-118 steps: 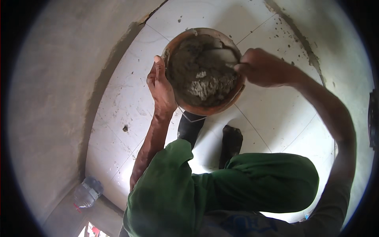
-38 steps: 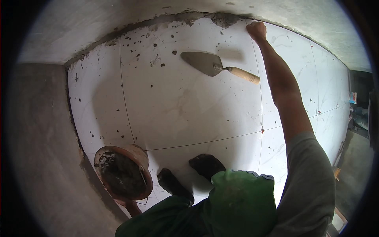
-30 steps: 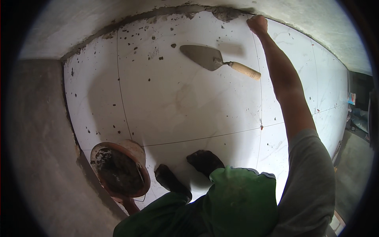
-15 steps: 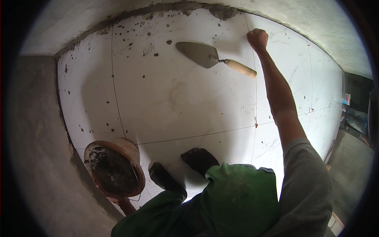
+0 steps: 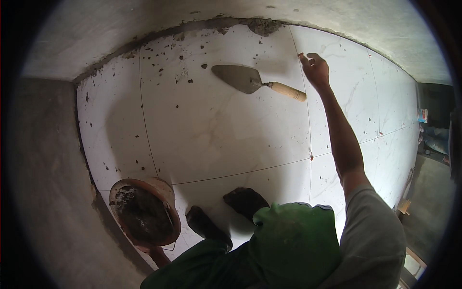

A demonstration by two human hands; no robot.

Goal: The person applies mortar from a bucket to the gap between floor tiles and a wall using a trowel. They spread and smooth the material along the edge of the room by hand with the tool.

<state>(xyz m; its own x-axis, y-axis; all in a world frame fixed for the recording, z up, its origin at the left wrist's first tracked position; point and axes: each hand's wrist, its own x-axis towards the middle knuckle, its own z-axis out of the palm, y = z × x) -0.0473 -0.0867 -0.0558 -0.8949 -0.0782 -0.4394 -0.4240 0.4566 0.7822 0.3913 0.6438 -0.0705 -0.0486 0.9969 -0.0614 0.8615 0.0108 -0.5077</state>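
At the far right of the floor my right hand reaches out over the white marbled tiles, its fingers curled. A small red tile spacer shows at its fingertips, close to a tile seam. To the left of this hand a pointing trowel with a wooden handle lies flat, its tip toward the left. My left hand is at the near lower edge of a round bucket holding dark grey mortar. It grips the bucket there, though its fingers are mostly hidden.
Dark mortar crumbs are scattered over the tiles, mostly far left. A rough mortar edge runs along the far wall, and a bare grey wall stands at left. My dark-covered feet are on the tiles. Another red spacer marks a joint.
My right hand has drawn back slightly and its fingers have loosened from a fist, so the red spacer now shows. The whole view has shifted a little; the trowel lies still.
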